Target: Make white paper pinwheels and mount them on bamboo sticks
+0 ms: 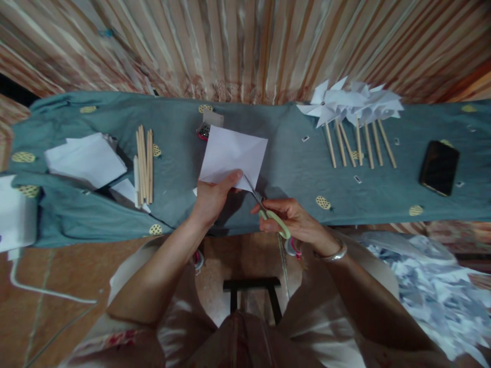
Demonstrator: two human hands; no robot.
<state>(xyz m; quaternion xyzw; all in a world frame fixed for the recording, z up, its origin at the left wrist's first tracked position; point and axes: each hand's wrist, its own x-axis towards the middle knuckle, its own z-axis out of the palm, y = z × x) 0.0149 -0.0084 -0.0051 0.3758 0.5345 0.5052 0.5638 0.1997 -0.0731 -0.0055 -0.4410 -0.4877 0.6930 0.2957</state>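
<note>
Mid-frame, the left hand (213, 200) pinches a paper sheet (235, 153) — the right hand (293, 217) holds scissors (273, 215) across its lower edge. Cloth (286, 163) gives room rightward, below pinwheels (355, 105) at upper right.

Left: paper stack (86, 159), sticks (141, 166) | centre: sheet (235, 153) | right: pinwheels (349, 104), phone (439, 167)

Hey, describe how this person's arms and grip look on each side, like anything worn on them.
Neither side wears a glove. A shiny, silver-coloured bangle circles the wrist behind the right grip; the left grip shows no bracelet or watch. Both forearms are uncovered. Pale cloth with a reddish patch shows by the left elbow; whether it's a sleeve is unclear.
</note>
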